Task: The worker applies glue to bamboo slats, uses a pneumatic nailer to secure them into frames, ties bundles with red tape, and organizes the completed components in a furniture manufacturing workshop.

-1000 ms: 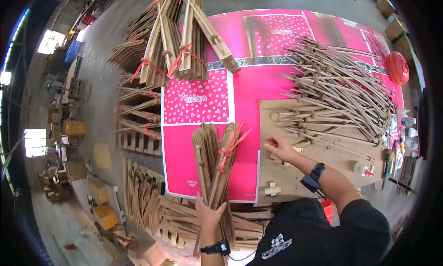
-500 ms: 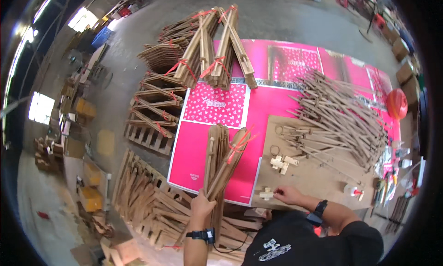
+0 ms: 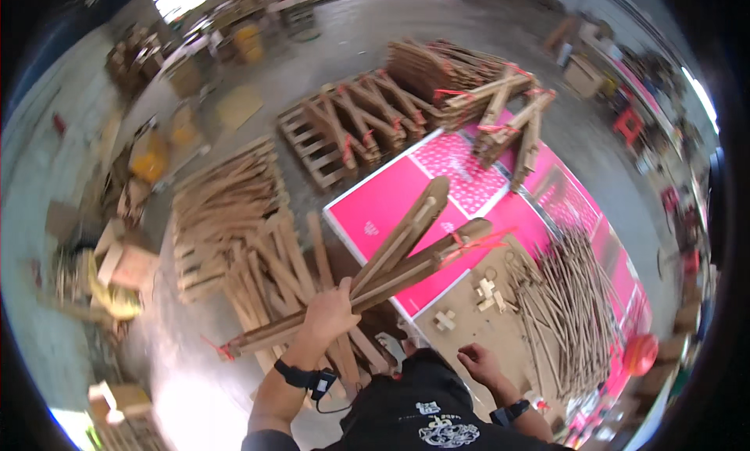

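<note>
My left hand (image 3: 331,310) is closed around a tied bundle of wooden slats (image 3: 406,277), gripping it near its middle. The bundle spreads into a V toward the pink table, with red string (image 3: 473,246) round its far end. Its near end juts over the loose slats at the left. My right hand (image 3: 478,363) is by the table's near edge, fingers loosely bent and apart, with nothing visible in them. Nearest to it are a small pale wooden block piece (image 3: 444,320) and a cluster of similar blocks (image 3: 490,295) on a brown board (image 3: 461,338).
Many thin brown sticks (image 3: 574,310) cover the table's right side. Tied slat bundles (image 3: 508,130) stand at the table's far end, and others (image 3: 367,123) lie on a pallet (image 3: 308,146). Loose slats (image 3: 234,193) are heaped at left. A red round container (image 3: 641,354) is at right.
My view has turned to the left. My left hand has swung the slat bundle from over the table toward the loose slats at the left. My right hand remains near the blocks.
</note>
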Available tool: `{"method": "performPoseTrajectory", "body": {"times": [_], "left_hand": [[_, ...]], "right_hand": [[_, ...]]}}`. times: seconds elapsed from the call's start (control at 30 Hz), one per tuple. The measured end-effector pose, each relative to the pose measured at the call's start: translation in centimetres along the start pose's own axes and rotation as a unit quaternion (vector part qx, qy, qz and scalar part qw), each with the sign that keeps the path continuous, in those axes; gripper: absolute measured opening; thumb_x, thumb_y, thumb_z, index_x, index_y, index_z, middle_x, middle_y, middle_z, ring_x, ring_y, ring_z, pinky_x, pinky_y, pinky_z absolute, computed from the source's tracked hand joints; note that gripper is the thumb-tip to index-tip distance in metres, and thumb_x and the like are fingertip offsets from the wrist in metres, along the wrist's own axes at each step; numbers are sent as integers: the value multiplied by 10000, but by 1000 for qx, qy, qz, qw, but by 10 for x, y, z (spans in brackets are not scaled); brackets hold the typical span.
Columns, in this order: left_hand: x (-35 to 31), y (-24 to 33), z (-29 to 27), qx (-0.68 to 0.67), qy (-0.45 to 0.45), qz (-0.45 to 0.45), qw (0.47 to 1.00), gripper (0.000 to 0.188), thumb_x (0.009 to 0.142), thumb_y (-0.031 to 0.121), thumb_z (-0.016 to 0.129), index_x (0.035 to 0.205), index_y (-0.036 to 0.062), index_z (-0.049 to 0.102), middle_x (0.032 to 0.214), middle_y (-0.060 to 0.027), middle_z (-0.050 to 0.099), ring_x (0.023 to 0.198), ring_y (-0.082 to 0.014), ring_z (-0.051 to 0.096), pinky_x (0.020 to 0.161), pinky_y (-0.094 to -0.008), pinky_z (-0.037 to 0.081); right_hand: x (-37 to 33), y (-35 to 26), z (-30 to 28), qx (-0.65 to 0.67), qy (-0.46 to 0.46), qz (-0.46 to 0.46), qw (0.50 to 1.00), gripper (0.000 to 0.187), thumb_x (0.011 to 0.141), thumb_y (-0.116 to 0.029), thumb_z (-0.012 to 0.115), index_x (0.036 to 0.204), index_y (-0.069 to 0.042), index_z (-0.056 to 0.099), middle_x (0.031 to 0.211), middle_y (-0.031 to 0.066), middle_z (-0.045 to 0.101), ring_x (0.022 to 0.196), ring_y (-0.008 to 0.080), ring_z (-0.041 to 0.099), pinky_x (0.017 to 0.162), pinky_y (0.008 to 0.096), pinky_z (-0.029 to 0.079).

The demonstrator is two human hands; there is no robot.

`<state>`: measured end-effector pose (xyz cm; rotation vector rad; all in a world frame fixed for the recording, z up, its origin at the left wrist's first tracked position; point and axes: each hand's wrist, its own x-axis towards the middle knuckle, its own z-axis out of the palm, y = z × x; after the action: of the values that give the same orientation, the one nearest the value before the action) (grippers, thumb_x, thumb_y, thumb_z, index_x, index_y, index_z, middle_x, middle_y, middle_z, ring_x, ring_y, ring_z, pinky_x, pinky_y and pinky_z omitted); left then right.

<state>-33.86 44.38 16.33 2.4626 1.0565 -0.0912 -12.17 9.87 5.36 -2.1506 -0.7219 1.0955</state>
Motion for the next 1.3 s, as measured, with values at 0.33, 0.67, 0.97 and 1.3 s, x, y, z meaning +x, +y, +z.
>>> {"method": "performPoseTrajectory", "body": {"times": [0.33,0.67,0.97,1.3], "left_hand": [[-165,-9,24,-35,-34,-178,983,770,721,272,755,1390,-5,492,956,-274,696,944,-430,679,848,-508,539],[-304,39,37,-104,38,-374,921,694,734,227,762,1357,45,516,1080,-227,702,1026,-417,657,917,-478,515],[-422,80,78,-142,110,-533,827,688,732,222,760,1346,24,518,1085,-217,707,1039,-413,662,924,-486,516],[-527,60,106,-223,128,-649,716,750,720,323,798,1323,-29,522,1052,-280,702,1016,-464,666,867,-499,544]], "right_hand": [[40,3,31,-130,-186,-165,960,255,919,-241,721,1089,-53,690,842,98,703,747,207,681,700,334,556],[60,-29,60,-258,-336,-292,858,264,882,-261,699,1038,-48,711,937,150,717,898,327,704,798,415,566],[50,-61,124,-303,-465,-396,732,238,909,-273,665,1036,-73,690,1020,157,704,961,365,684,830,453,556],[4,-103,218,-358,-503,-414,668,278,881,-301,676,1069,-98,699,998,155,709,965,366,685,847,442,553]]}}
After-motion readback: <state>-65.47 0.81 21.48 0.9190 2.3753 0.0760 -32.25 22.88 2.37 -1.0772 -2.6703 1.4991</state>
